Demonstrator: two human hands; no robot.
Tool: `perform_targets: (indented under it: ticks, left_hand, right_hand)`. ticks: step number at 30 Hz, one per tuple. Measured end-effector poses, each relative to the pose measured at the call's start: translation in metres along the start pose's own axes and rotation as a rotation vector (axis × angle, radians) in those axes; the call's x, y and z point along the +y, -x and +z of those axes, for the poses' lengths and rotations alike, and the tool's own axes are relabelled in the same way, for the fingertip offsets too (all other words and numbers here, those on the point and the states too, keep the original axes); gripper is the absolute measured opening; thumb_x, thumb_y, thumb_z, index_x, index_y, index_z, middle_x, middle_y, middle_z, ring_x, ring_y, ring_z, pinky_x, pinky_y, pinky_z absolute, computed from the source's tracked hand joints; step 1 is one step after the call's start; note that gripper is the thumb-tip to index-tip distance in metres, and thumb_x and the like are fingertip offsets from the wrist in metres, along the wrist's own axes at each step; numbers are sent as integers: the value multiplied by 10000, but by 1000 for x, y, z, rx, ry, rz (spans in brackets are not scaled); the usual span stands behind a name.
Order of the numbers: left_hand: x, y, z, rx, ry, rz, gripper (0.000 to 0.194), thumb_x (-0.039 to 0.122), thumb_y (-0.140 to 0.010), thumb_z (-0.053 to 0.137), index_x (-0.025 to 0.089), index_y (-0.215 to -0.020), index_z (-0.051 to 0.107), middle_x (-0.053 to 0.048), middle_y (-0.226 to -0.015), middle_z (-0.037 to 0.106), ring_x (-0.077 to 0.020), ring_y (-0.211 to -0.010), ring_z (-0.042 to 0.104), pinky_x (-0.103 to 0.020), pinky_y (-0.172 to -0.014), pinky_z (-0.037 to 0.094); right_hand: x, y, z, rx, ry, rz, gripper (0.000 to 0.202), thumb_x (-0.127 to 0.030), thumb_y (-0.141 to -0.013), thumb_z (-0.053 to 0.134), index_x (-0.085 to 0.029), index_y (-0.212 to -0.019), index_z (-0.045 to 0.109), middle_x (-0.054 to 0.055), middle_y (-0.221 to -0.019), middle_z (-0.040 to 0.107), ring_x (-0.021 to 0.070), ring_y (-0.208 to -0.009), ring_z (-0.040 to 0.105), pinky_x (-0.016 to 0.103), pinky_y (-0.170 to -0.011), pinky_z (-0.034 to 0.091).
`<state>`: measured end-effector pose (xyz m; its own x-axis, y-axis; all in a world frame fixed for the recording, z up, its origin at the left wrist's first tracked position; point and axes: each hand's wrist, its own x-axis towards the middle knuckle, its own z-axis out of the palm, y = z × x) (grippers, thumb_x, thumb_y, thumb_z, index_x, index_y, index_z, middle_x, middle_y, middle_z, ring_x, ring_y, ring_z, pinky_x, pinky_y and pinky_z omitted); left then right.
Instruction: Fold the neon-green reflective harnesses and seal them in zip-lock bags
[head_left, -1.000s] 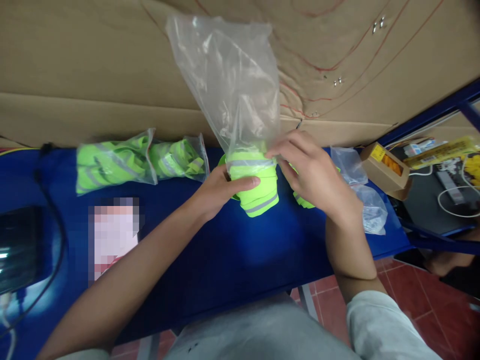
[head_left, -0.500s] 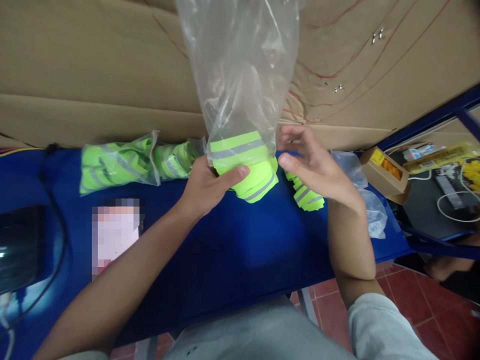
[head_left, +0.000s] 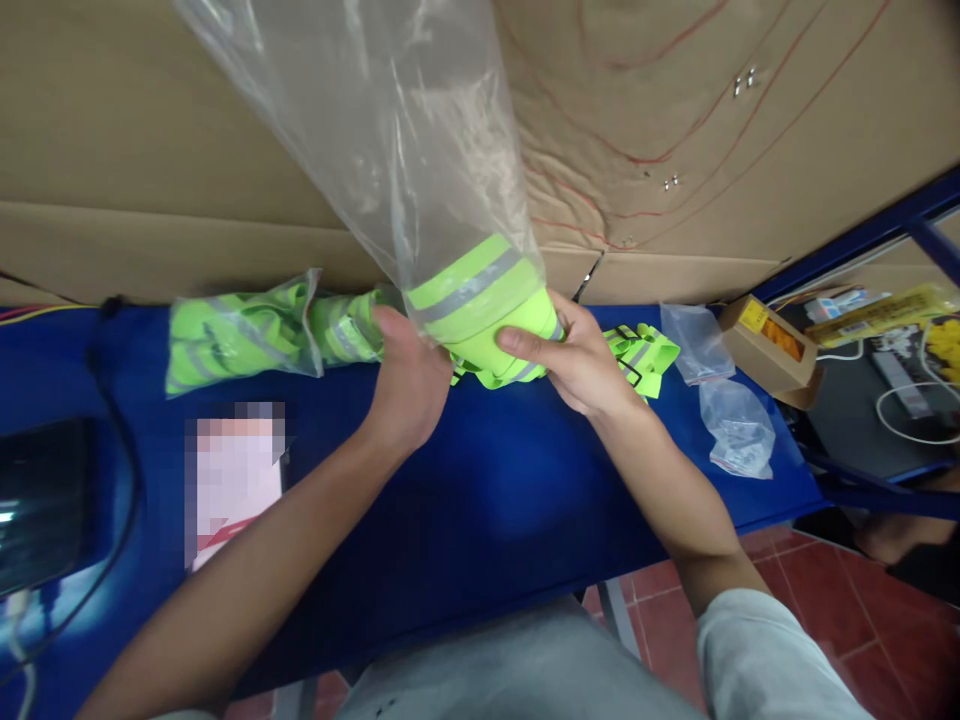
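Note:
My right hand grips a folded bundle of neon yellow-green reflective strap with a grey stripe, thumb on its front and fingers behind it. The bundle's upper part sits inside the mouth of a long clear plastic bag, which stretches up and to the left; its lower part sticks out. At the bundle's left side is my left hand, its thumb stretched up and apart beside the bag's edge. Its other fingers are mostly hidden behind the hand and bundle.
Packed bags of reflective strap lie at the back left. More loose strap is behind my right wrist, near clear bags and a cardboard box. A blurred-out flat item and a dark device are on the left.
My right hand has come in from the right and taken hold of the bundle. My left hand has let go of its front and shifted left. The bag now leans left.

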<state>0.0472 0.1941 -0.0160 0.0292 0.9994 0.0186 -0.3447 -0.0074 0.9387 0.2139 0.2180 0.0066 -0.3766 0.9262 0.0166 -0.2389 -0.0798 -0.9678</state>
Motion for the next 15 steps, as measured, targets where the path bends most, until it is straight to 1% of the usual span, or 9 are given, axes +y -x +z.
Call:
perform_targets:
  ticks: [1, 3, 5, 6, 8, 10, 11, 13, 15]
  left_hand:
    - [5, 0, 1, 9, 27, 43, 607, 812, -914, 540, 306, -1163, 766, -41, -1198, 782, -322, -1437, 562, -449, -1055, 572]
    - [11, 2, 4, 0, 84, 107, 424, 662, -951, 646, 288, -1097, 782, -16, -1223, 782, -313, -1406, 586, -447, -1074, 563]
    - [12, 5, 6, -40, 128, 119, 267, 514, -931, 757, 279, -1054, 789, -2, -1252, 777, -302, -1374, 612, -439, -1076, 563]
    - [10, 5, 7, -58, 139, 110, 244, 489, -931, 768, 281, -1056, 788, -1, -1271, 771, -297, -1369, 617, -435, -1075, 563]
    - [5, 6, 9, -70, 139, 103, 264, 503, -946, 747, 279, -1081, 781, -14, -1301, 759, -294, -1381, 613, -431, -1079, 558]
    - [2, 6, 8, -65, 122, 103, 303, 529, -954, 725, 269, -1101, 774, -28, -1325, 748, -299, -1397, 601, -431, -1097, 545]
    - [3, 5, 7, -68, 119, 99, 306, 524, -952, 729, 266, -1112, 770, -31, -1326, 749, -302, -1398, 601, -434, -1102, 540]
    - [10, 2, 2, -108, 132, 86, 289, 449, -910, 795, 282, -1143, 756, -20, -1294, 762, -300, -1385, 611, -437, -1100, 540]
    - [19, 0, -3, -146, 159, 121, 420, 336, -801, 900, 325, -1188, 736, 5, -1207, 789, -298, -1360, 632, -438, -1079, 554]
  right_hand:
    - [-2, 1, 1, -5, -7, 5, 449, -395, -691, 957, -265, -1075, 762, -6, -1062, 799, 240, -979, 764, 392, -915, 640]
    - [-3, 2, 5, -1, -37, 45, 424, -381, -680, 960, -272, -1041, 767, 8, -1070, 803, 269, -1006, 775, 430, -939, 649]
    - [-1, 1, 10, 41, -74, 86, 417, -399, -659, 966, -274, -1002, 762, 19, -1061, 805, 290, -1029, 779, 450, -948, 656]
    - [1, 1, 12, 72, -92, 91, 429, -423, -649, 968, -272, -989, 756, 23, -1052, 805, 295, -1039, 778, 452, -951, 658]
    - [4, -1, 14, 123, -130, 77, 468, -496, -652, 955, -265, -997, 737, 24, -1038, 806, 292, -1054, 774, 452, -967, 660]
    - [3, -1, 11, 118, -168, 75, 500, -532, -667, 941, -262, -1024, 717, 18, -1034, 811, 280, -1052, 773, 455, -993, 656]
    - [2, -1, 9, 86, -177, 84, 511, -523, -669, 944, -257, -1036, 708, 16, -1036, 814, 276, -1044, 776, 456, -1002, 653]
    - [-3, -1, 3, -14, -169, 123, 560, -454, -641, 973, -241, -1079, 695, 19, -1059, 817, 273, -1037, 782, 454, -1013, 646]
    - [-7, -1, -1, -96, -142, 142, 643, -395, -601, 997, -222, -1137, 687, 28, -1092, 817, 275, -1054, 783, 447, -1026, 637]
